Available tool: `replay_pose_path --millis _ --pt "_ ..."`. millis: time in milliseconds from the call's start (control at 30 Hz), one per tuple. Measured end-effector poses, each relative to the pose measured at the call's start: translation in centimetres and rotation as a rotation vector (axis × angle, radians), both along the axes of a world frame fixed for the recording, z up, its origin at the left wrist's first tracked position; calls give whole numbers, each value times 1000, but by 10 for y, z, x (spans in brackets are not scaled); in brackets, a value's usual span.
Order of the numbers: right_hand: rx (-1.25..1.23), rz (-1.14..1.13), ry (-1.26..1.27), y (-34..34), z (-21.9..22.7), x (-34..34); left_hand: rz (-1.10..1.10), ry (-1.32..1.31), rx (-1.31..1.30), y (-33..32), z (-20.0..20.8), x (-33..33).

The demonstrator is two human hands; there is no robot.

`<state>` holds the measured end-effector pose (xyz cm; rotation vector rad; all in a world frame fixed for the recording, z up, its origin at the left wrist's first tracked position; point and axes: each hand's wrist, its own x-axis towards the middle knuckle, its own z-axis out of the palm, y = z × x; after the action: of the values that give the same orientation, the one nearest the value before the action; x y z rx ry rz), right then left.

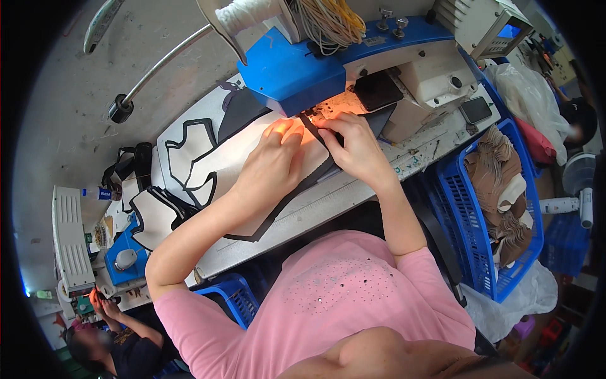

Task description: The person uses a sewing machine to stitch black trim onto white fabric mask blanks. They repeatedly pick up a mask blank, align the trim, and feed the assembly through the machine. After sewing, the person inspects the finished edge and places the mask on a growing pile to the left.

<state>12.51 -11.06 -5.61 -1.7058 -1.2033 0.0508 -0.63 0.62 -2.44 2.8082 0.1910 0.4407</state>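
Your left hand, loosely spread (274, 155), is pressing the white panel (308, 163) stretching leftward beneath it; your right hand (349, 140), nearer the black edging (315, 132), is pinching it.

The pale worktable (344, 188) bears a blue-and-white sewing machine (287, 69). Black-edged white panels (232, 163) lie across its surface toward the left.

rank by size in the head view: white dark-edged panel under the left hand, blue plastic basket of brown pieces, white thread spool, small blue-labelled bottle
1. White dark-edged panel and blue plastic basket: too alike to rank, both partly covered
2. White thread spool
3. Small blue-labelled bottle
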Motion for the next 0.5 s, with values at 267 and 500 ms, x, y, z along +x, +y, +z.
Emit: replay_pose_path --millis 267,500 --pt "-2 -48 -51 2 -5 -1 -102 73 22 29 3 3" --pt "-8 -50 -53 1 -4 -1 -112 207 75 57 10 12"
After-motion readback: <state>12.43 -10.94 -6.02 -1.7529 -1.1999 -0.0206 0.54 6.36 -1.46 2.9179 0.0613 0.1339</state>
